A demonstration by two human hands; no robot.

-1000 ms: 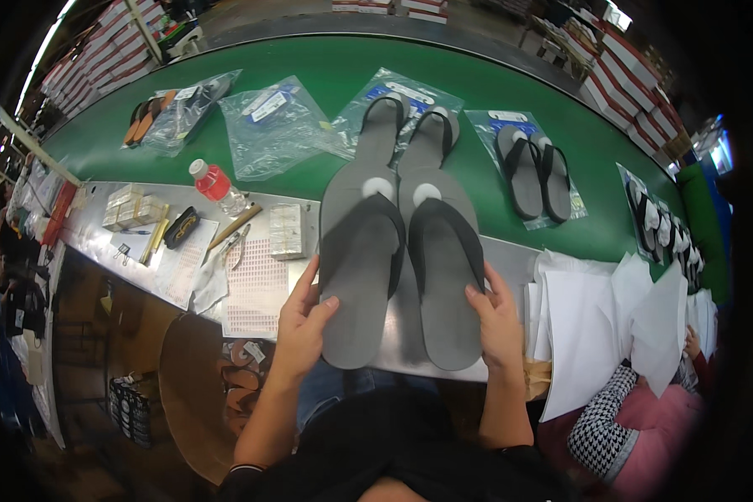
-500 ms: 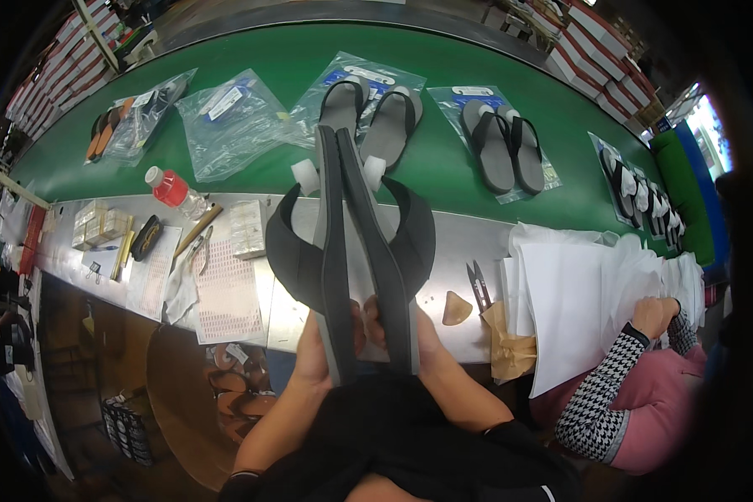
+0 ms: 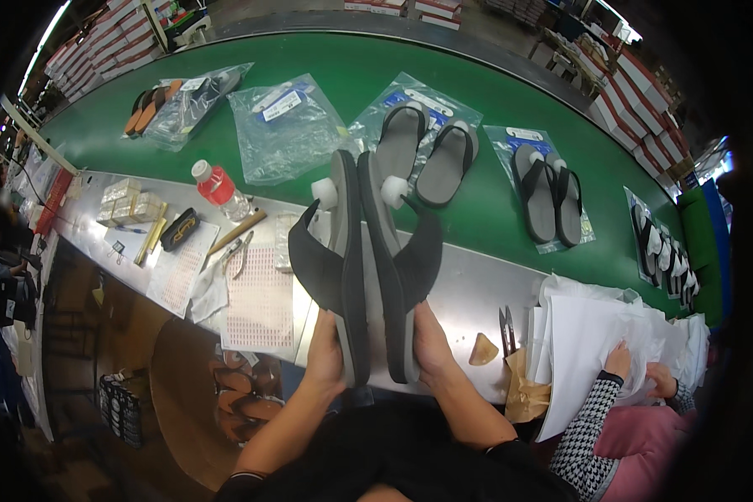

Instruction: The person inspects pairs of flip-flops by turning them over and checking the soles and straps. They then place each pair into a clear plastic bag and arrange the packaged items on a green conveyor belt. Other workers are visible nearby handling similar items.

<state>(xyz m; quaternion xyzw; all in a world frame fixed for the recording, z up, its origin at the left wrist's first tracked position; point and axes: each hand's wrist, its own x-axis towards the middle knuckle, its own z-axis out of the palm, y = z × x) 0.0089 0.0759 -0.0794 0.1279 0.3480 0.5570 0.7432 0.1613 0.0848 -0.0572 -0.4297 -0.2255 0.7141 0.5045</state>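
I hold a pair of dark grey flip-flops on edge, toes away from me, soles facing each other. My left hand [image 3: 327,350] is closed around the heel end of the left flip-flop [image 3: 322,269]. At the heel of the right flip-flop [image 3: 424,253], my right hand [image 3: 431,341] is closed too. Their toes nearly meet, while a narrow gap runs between the heels. Each has a wide black strap, with a white foam plug [image 3: 325,194] at the toe post. The fingertips are mostly hidden. Beyond them, a grey pair [image 3: 448,165] lies on a clear bag [image 3: 468,113].
Bagged sandals [image 3: 540,197] and a flat clear bag [image 3: 286,138] lie on the green surface [image 3: 309,57]. A bottle [image 3: 217,186], printed sheets [image 3: 259,305], and scissors [image 3: 508,330] occupy the metal ledge [image 3: 468,289]. At right, a co-worker's hands [image 3: 619,361] touch white sheets [image 3: 577,335].
My view has swung left. The flip-flops have turned slightly in my hands, and the fingers seen between the heels no longer show. The co-worker's hands have moved apart.
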